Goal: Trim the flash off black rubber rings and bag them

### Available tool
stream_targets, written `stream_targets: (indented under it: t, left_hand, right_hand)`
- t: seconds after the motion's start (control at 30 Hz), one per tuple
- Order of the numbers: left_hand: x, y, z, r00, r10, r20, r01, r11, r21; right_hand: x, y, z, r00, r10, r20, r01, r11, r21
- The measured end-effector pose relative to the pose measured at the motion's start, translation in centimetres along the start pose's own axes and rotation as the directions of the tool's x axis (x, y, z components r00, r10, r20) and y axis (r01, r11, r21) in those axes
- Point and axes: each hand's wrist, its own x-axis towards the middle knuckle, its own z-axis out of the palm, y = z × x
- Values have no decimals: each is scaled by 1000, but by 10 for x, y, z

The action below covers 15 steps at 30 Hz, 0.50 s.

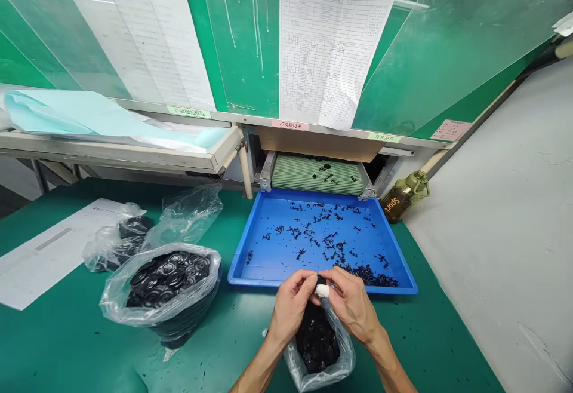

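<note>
Nearest, an open plastic bag [348,360] stands on the green table, filled with small black parts whose shapes I cannot clearly tell. Just above its far edge, the left hand [290,304] and the right hand [353,302] pinch one black piece [321,280] together between the fingertips; a white wrap [322,290] seems to cover one right finger. The work looks to be in the middle: this piece is in handling, many others lie in bags, and which are finished I cannot tell. The piece is dark and small, mostly hidden by fingers. To the left, a larger bag [190,315] holds shiny black ringed discs [168,276]. Farther, a blue tray [268,261] carries many black scraps [331,240], suggesting much is already done; behind it is a green conveyor belt [295,175].
</note>
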Motion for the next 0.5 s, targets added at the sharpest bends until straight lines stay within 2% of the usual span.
stream_targets:
  t: [0.2, 0.33, 0.4, 0.43, 0.5]
  left_hand:
    - [15, 5, -4, 997, 1, -81, -5, 999, -47]
    - [36, 0, -6, 988, -17, -156, 4, 997, -83]
    - [49, -3, -8, 982, -5, -188, -13, 995, -96]
    - [54, -6, -10, 978, -3, -207, -19, 995, -102]
    - [62, -12, -17, 970, -21, -243, -6, 994, -110]
  right_hand:
    - [29, 11, 9, 999, -45, -24, 46, 998, 44]
    - [57, 29, 25, 997, -26, -70, 29, 999, 43]
    - [73, 37, 28, 999, -10, -46, 11, 999, 36]
    - [83, 42, 26, 1000, -4, -16, 4, 1000, 2]
    - [106, 51, 18, 999, 22, 33, -16, 986, -168]
